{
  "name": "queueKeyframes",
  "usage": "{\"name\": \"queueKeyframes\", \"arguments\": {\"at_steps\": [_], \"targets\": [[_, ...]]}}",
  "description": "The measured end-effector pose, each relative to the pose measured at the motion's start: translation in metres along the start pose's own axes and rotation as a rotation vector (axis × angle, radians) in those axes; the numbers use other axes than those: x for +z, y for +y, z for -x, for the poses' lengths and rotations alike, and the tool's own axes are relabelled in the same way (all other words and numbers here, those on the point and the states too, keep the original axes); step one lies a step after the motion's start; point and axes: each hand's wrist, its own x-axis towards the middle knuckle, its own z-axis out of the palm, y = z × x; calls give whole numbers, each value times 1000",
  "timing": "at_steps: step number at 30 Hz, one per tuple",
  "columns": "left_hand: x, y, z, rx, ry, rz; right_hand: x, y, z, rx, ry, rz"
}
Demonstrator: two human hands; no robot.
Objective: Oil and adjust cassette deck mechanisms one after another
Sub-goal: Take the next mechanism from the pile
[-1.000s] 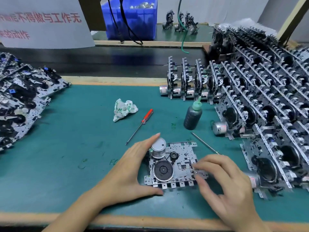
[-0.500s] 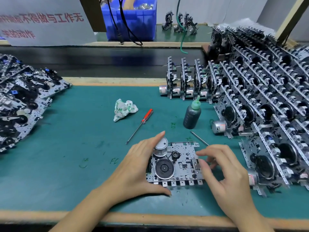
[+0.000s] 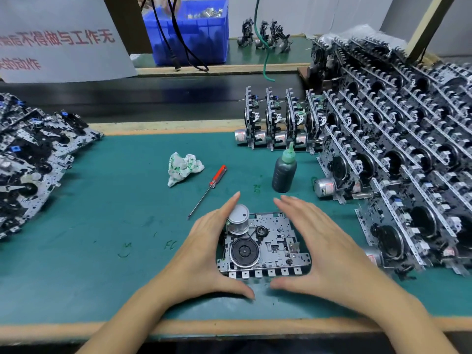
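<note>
Blue bin (image 3: 201,34): far on a back shelf, left of centre; holds small silvery metal parts, too small to name; black cables (image 3: 178,42) hang across its front.
Oil bottle (image 3: 284,172): dark, with a green nozzle, upright on the worktop (image 3: 102,238), far of the hands; the level inside cannot be told.
Writing: a white sign (image 3: 58,39) at far left carries red Chinese characters, seen mirrored; faint green marks on the worktop include "FC" (image 3: 170,244); labels on the small silver motors are too small to read.
Cassette deck mechanism (image 3: 263,247): lies flat on the worktop near the front edge, centre; silver motor at its far-left corner, black flywheel near-left.
Left hand (image 3: 207,254): fingers straight and together along the mechanism's left side, thumb lying along its near edge.
Right hand (image 3: 324,249): fingers straight along the right side, thumb at the near edge, its tip close to the left thumb's; the 2 hands frame the mechanism.
Screwdriver (image 3: 207,190): red handle, lying on the worktop left of the bottle, apart from the hands.
Crumpled cloth (image 3: 184,167): white with green print, left of the screwdriver.
Right stacks (image 3: 408,154): rows of mechanisms standing on edge, filling the right side.
Left pile (image 3: 33,159): mechanisms lying flat, overlapping.
</note>
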Motion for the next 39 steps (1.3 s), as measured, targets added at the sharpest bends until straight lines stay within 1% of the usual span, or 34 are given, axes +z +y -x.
{"name": "queueKeyframes", "arguments": {"at_steps": [2, 4, 8, 11, 13, 14, 15, 16, 17, 18, 19, 21, 23, 24, 25, 26, 27, 28, 29, 30, 31, 33, 34, 35, 36, 37, 39], "targets": [[1, 0, 0, -6, 12, 17, -6, 0, -8, -38, -99, 106], [1, 1, 0, -9, 15, 25, -8, 0, -16, -63, -120, 168], [3, 2, -1, 21, 41, 31, -11, -10, -24, -76, -76, 314], [6, 3, 1, 18, 99, 56, -15, -13, -29, -85, -35, 369], [6, 0, 3, -29, 151, 160, -19, -12, -29, -57, -41, 339], [4, -2, 2, -58, 162, 268, -21, -12, -28, -30, -43, 276], [0, -3, 0, -92, 152, 410, -23, -13, -28, 12, -41, 159], [-4, -5, -3, -121, 120, 586, -25, -16, -28, 61, -37, -42], [-10, -5, -7, -133, 59, 778, -25, -18, -28, 95, -46, -320], [-14, -4, -12, -146, -5, 954, -23, -19, -29, 96, -93, -629], [-17, 0, -17, -181, -65, 1073, -19, -21, -31, 67, -168, -923], [-17, 3, -26, -292, -148, 1323, -11, -28, -34, 8, -339, -1380], [-7, 2, -36, -407, -143, 1558, -1, -35, -38, -24, -488, -1701], [-4, 1, -39, -449, -127, 1644, 3, -37, -40, -4, -518, -1802], [-2, 3, -41, -462, -154, 1739, 7, -39, -42, 37, -513, -1878], [0, 6, -43, -440, -173, 1807, 11, -38, -44, 82, -486, -1932], [-1, 10, -46, -395, -207, 1830, 15, -37, -45, 112, -439, -1922], [-4, 12, -45, -373, -254, 1809, 16, -37, -46, 118, -385, -1835], [-6, 8, -45, -346, -300, 1821, 15, -38, -47, 115, -325, -1677], [-8, 6, -45, -313, -310, 1836, 11, -40, -47, 126, -240, -1493], [-10, 3, -47, -263, -322, 1854, 6, -40, -48, 158, -120, -1311], [-13, -4, -48, -225, -249, 1790, -3, -32, -47, 244, 203, -930], [-15, -6, -49, -221, -191, 1750, -6, -25, -46, 288, 370, -659], [-16, -7, -49, -230, -130, 1731, -8, -21, -46, 330, 472, -364], [-15, -8, -50, -254, -85, 1723, -10, -17, -46, 388, 492, -124], [-14, -8, -50, -260, -62, 1715, -9, -14, -48, 456, 442, 44], [-10, -9, -51, -290, -66, 1703, 1, -7, -54, 567, 235, 255]]}}
